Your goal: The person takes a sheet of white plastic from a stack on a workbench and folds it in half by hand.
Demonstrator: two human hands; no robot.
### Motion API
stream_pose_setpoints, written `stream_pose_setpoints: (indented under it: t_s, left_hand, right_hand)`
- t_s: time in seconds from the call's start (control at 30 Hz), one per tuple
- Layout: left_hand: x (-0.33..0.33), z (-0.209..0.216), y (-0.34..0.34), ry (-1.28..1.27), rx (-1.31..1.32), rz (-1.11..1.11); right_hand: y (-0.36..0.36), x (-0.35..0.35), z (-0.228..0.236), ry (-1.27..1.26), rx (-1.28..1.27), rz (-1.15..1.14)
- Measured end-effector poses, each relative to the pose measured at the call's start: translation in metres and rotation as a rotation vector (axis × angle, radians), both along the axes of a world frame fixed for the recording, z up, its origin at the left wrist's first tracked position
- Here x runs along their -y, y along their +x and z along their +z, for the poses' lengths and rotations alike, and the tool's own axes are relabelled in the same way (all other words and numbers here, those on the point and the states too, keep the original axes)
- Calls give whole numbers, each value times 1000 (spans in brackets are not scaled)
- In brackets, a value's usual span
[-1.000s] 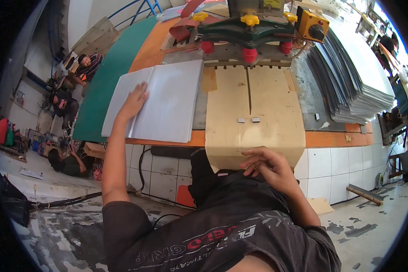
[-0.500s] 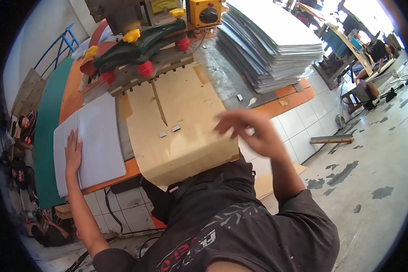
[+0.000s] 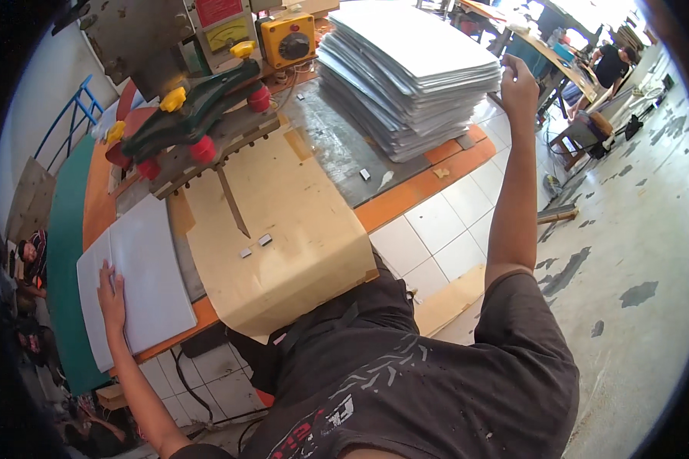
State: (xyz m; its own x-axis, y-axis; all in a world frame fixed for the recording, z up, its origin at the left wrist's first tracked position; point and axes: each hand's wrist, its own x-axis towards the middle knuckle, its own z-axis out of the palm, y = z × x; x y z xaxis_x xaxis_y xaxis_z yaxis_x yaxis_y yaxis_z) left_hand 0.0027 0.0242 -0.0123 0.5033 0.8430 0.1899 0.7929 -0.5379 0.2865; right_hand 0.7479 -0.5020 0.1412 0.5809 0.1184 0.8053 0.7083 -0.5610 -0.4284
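Note:
My left hand [image 3: 112,300] lies flat, fingers spread, on a pile of white sheets [image 3: 157,287] at the left of the machine's table. My right arm is stretched forward to the far right. There my right hand [image 3: 519,90] has its fingers bent and closed at the near right corner of a tall stack of white folded sheets [image 3: 417,38], pinching a sheet's edge. Between the two piles a tan board [image 3: 275,222] slopes over the table's front edge. On it lie a thin pointed strip [image 3: 232,203] and two small pale blocks [image 3: 265,240].
Beyond the board stands a press with a dark green clamp frame [image 3: 191,115], yellow knobs and red feet. A yellow control box [image 3: 285,40] with a black dial is behind it. A green board [image 3: 73,229] borders the left. Other people are in the background.
My right hand has moved from above the board, forward and right, to the corner of the tall stack, and its fingers have closed. My left hand stays on the sheets. The view has shifted.

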Motion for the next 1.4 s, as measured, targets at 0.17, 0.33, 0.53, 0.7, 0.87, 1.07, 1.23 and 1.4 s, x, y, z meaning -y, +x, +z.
stream_pose_setpoints:
  t_s: [0.17,0.33,0.53,0.7,0.87,1.07,1.23,1.4]
  left_hand:
    - [9,9,10,-73,51,21]
    - [3,0,4,-7,69,-6]
    - [5,2,5,15,31,2]
    - [10,7,12,9,34,17]
    - [1,-1,4,65,110,-57]
    - [2,-1,3,28,37,-9]
    - [0,-1,3,20,24,-6]
    - [1,-1,2,8,32,-2]
  right_hand:
    - [43,0,12,-73,-137,-161]
    - [56,-9,29,-373,-206,-176]
    - [32,-14,34,-392,4,-250]
    - [-4,0,19,-117,-293,-3]
    - [-73,6,-4,442,-575,524]
    - [-81,9,-29,647,-605,814]
    - [-75,9,-37,627,-518,830]
    - [-74,7,-39,615,-504,808]
